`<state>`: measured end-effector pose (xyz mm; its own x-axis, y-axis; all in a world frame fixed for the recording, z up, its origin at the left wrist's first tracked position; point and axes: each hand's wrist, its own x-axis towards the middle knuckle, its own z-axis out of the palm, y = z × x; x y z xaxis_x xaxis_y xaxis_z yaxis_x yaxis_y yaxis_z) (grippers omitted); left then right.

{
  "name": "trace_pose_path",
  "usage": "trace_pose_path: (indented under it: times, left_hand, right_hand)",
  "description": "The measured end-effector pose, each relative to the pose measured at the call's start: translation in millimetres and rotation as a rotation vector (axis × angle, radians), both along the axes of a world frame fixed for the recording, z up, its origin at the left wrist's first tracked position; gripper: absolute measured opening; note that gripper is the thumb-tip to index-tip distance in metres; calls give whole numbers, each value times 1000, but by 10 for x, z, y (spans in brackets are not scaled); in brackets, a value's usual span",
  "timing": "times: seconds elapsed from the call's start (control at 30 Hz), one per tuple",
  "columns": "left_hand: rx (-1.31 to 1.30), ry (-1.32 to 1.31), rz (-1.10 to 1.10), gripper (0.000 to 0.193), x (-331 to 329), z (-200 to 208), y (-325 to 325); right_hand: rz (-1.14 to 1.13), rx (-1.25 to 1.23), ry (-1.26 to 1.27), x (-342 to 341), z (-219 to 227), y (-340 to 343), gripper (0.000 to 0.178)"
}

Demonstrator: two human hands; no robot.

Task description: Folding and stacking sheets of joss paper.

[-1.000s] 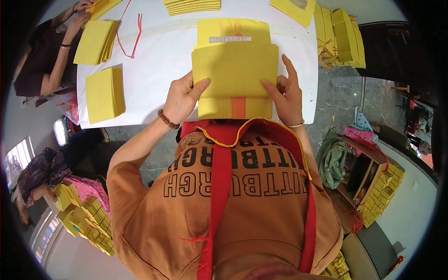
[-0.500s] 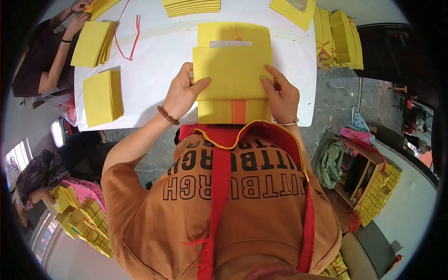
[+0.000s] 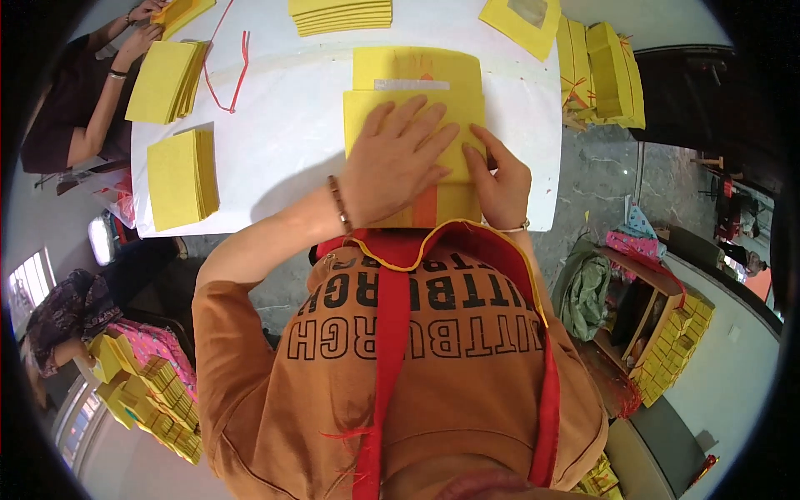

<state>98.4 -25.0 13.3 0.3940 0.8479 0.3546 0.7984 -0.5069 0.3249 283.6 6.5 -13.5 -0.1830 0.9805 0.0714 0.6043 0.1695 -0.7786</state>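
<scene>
"At the near edge of the white table (image 3: pixel 283 108), what is the person handling?"

"1 folded yellow paper piece (image 3: pixel 465 102). It lies flat just in front of the red apron (image 3: pixel 394 333), with a grey strip (image 3: pixel 412 85) across its upper part and an orange band (image 3: pixel 426 207) running down its lower part."

"And the left hand (image 3: pixel 400 162)?"

"Laid palm down across the front panel. Its fingers are fanned a little apart, pointing away from the body, and the thumb reaches toward the right. A brown beaded bracelet (image 3: pixel 337 204) circles the wrist."

"Does the right hand (image 3: pixel 472 140) pinch anything?"

"I cannot tell. Its thumb rests on the front near the right edge, the index fingertip is at that edge just above, and the other fingers curl partly out of sight."

"What else is on the table?"

"To the left, 2 yellow stacks, the farther stack (image 3: pixel 163 81) and the nearer stack (image 3: pixel 176 181), with a red cord (image 3: pixel 245 58) beside the farther. Another yellow pile (image 3: pixel 340 15) lies at the far side."

"Anybody else there?"

"At the upper left, a co-worker's hands (image 3: pixel 143 35) are on another yellow item (image 3: pixel 185 15). Past the table's right edge are yellow bags (image 3: pixel 617 75) with red strings."
</scene>
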Motion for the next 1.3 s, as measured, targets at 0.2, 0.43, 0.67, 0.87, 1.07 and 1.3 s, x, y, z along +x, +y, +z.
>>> trace_pose_path:
  times: [0.2, 0.43, 0.67, 0.87, 1.07, 1.3]
  left_hand:
    - [-65, 148, 39, 56, 48, -341, 8]
    - [-93, 305, 19, 49, 18, -437, -28]
    - [-409, -651, -1, 41, -167, -435, -5]
    - [-218, -148, 74, 63, -265, -150, -155]
    - [-234, 21, 105, 75, -198, -326, -256]
    - [-226, 136, 109, 70, -203, -246, -252]
  right_hand:
    - [32, 110, -274, 6, 93, -33, 32]
    - [597, 489, -398, -225, 20, 84, 57]
    - [548, 337, -349, -246, -126, 62, 65]
    - [538, 388, -523, -232, -82, 41, 68]
    - [579, 361, -451, -177, -36, 48, 73]
    - [452, 312, -478, -18, 5, 150, 81]
